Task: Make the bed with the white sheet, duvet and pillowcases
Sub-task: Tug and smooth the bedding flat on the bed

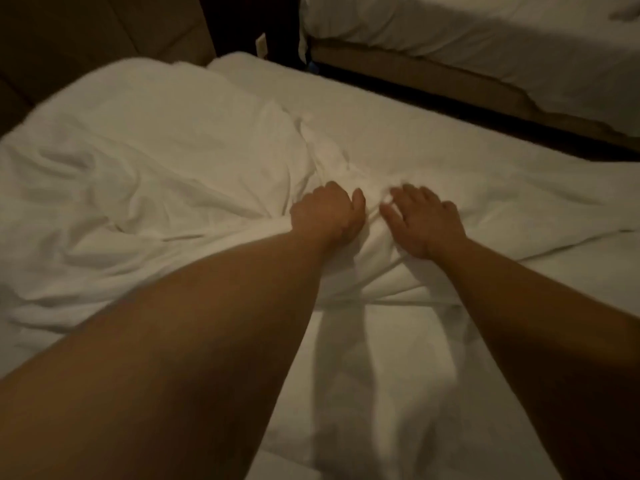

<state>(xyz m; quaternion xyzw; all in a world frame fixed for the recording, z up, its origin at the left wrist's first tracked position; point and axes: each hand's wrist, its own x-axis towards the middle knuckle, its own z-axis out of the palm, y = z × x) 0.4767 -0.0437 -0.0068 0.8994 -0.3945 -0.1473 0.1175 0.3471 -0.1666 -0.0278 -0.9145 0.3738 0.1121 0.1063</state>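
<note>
Duvet [149, 161] fabric bunches under the curled fingers of the left hand [327, 213], while the right hand [420, 221] presses flat beside it, fingers spread. Soft, light and limp, it lies crumpled across the sheet [398, 358], likely best gripped at an edge.

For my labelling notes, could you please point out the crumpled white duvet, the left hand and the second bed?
Crumpled white duvet [138, 161], head view, bunched middle.
Left hand [327, 213], head view, knuckles.
Second bed [485, 39], head view, white cover.
</note>
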